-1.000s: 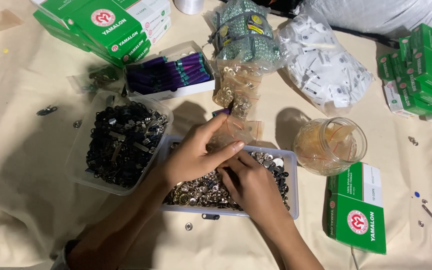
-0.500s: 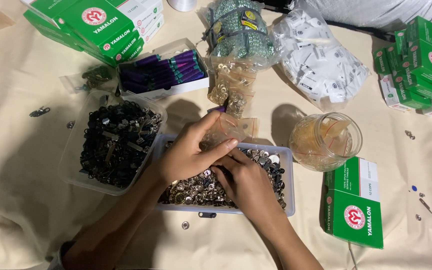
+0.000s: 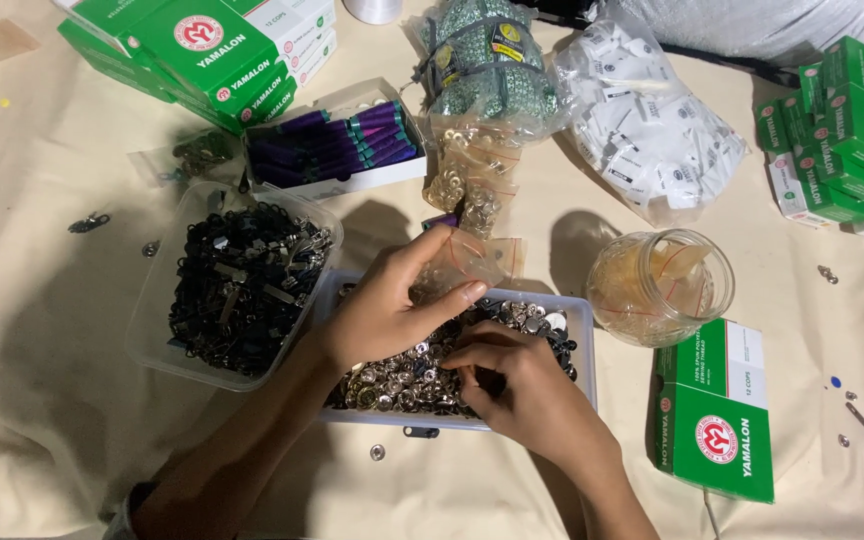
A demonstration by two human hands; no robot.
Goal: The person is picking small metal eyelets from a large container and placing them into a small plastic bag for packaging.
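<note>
Hands were busy over a shallow clear tray (image 3: 580,330) full of small silver snap buttons (image 3: 402,375), which stood on the cream-covered counter (image 3: 42,300) right in front of the person. The left hand (image 3: 382,310) was half closed, with thumb and fingers pinching a small clear plastic bag (image 3: 457,262) and holding it just above the far edge of the tray. The right hand (image 3: 522,385) was curled down into the buttons; its fingertips were hidden among them, so I could not tell if it had already picked some.

Just left of the tray stood a clear tub of dark metal pieces (image 3: 242,280). To the right were a glass jar (image 3: 662,285) and a green box (image 3: 717,425), and more bags of buttons (image 3: 472,170) lay behind.

I judged the risk to be spilling: the bag looked soft and its mouth narrow, so buttons could slip past it and roll over the cloth, where a few loose ones (image 3: 377,452) already lay. A careless push might also shift the light tray.
</note>
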